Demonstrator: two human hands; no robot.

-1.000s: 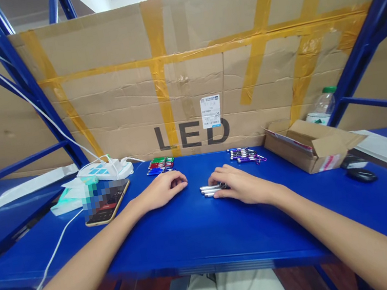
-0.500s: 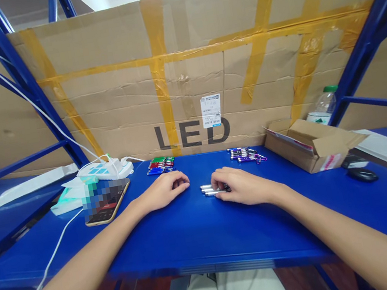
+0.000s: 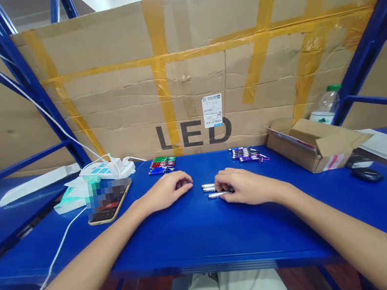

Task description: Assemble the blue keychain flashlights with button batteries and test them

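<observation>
Several silver pens (image 3: 208, 188) lie side by side at the middle of the blue table, their right ends hidden under my right hand (image 3: 239, 186). The fingers of that hand are closed on the nearest silver pen (image 3: 215, 195), which lies slightly apart from the others. My left hand (image 3: 171, 189) rests on the table to the left, fingers curled loosely, with a gap inside and nothing visible in them. Behind it is a group of green, red and blue pens (image 3: 162, 165). Farther back on the right lie blue and purple pens (image 3: 245, 153).
On the left are a phone (image 3: 114, 205), a power strip (image 3: 104, 169) with white cables and a white-green packet (image 3: 72, 195). An open cardboard box (image 3: 293, 153), a bottle (image 3: 326, 105) and a black mouse (image 3: 366, 174) stand right. Cardboard (image 3: 116, 103) walls the back.
The nearest silver pen has separated from the rest, toward me, with my right hand's fingers on it. My left hand keeps its loosely curled pose. The whole view has shifted slightly.
</observation>
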